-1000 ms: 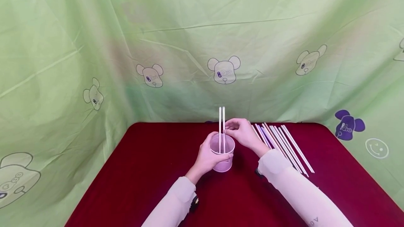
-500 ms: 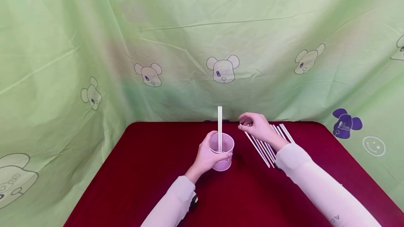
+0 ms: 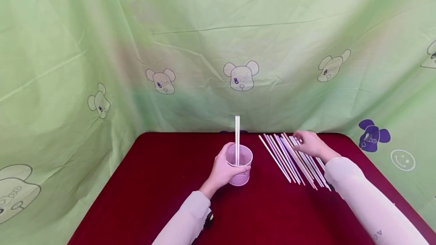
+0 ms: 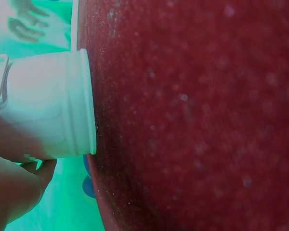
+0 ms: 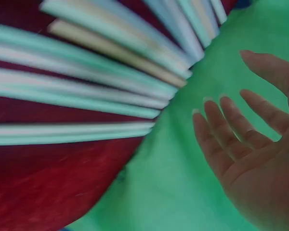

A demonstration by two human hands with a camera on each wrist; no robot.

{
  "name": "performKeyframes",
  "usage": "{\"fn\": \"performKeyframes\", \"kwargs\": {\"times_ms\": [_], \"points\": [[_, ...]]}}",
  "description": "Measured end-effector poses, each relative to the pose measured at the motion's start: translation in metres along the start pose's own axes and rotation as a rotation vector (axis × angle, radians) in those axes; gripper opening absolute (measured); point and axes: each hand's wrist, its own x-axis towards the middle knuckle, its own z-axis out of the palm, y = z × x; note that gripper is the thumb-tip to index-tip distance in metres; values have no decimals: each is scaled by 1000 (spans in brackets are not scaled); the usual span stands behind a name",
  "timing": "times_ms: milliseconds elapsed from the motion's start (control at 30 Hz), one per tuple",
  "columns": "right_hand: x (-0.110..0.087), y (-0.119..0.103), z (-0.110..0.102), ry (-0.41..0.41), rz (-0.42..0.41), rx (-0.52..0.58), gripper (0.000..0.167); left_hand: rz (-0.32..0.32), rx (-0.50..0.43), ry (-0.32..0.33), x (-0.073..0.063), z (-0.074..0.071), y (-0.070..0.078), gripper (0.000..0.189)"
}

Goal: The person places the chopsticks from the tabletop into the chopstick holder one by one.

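My left hand [image 3: 222, 170] [image 4: 17, 195] grips a small pink bucket [image 3: 240, 179] by its side, fingers and thumb around it. The bucket [image 4: 43, 106] looks pale in the left wrist view and has a wire handle. A pair of white chopsticks [image 3: 237, 133] stands upright inside, lower ends partly hidden by the rim. To the right, my right hand [image 3: 310, 145] hovers over the far ends of a spread of loose chopsticks [image 3: 281, 158]. In the right wrist view that hand [image 5: 253, 149] has its fingers loosely extended, holding nothing, beside the chopstick ends [image 5: 135, 127].
The chopsticks lie slanted side by side in white, purple and tan on a dark red tablecloth [image 3: 170, 192]. Green patterned curtains [image 3: 204, 48] hang directly behind the table's far edge and along both sides.
My right hand has let go of the upright chopsticks and moved right, over the loose ones. The upright pair now stands close together. My left hand still holds the bucket in place.
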Motion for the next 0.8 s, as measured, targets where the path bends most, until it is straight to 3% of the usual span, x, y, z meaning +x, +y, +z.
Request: {"fn": "performKeyframes", "kwargs": {"times_ms": [267,500,667,800], "points": [[-23,44,-2,-40,118,-1,48,-6,-13,-3,-3,1,-1,89],[-40,65,2,-95,207,6,46,-16,18,-6,-5,1,-3,90],[-42,74,3,-98,222,2,45,-10,23,-3,-4,2,-3,90],[-43,80,5,-127,271,123,39,-18,18,-4,-5,3,-4,90]]}}
